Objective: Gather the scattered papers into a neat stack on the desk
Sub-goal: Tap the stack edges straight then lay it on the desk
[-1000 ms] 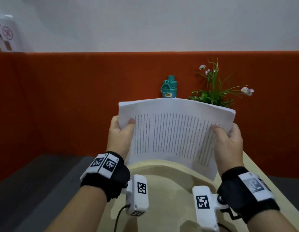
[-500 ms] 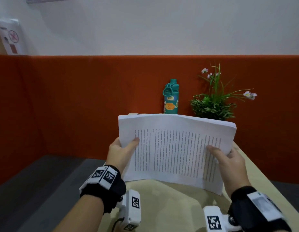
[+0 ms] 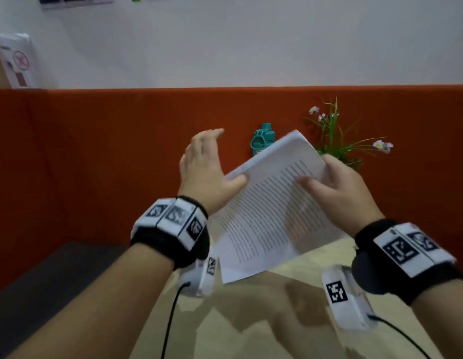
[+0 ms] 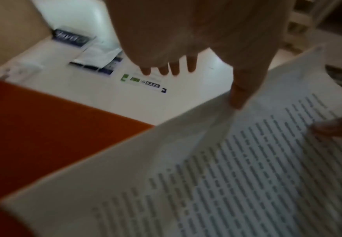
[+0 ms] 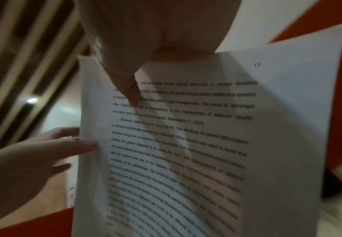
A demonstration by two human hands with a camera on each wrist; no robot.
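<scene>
A stack of printed white papers (image 3: 272, 208) hangs tilted above the beige desk (image 3: 290, 320), one corner pointing down. My right hand (image 3: 336, 187) pinches its upper right edge, thumb on the printed face and fingers behind. In the right wrist view that thumb (image 5: 129, 89) presses on the text of the papers (image 5: 186, 152). My left hand (image 3: 204, 164) is spread with straight fingers, and only its thumb touches the stack's left edge. The left wrist view shows the thumb (image 4: 241, 96) against the edge of the papers (image 4: 226, 176).
A teal water bottle (image 3: 261, 137) and a potted green plant with small flowers (image 3: 336, 141) stand at the desk's far end against an orange partition (image 3: 95, 164). Dark floor lies to the left of the desk. Cables hang from both wrist cameras.
The stack has turned from level and wide to tilted, with a corner down. My left hand let go of its left edge and opened. My right hand kept its hold.
</scene>
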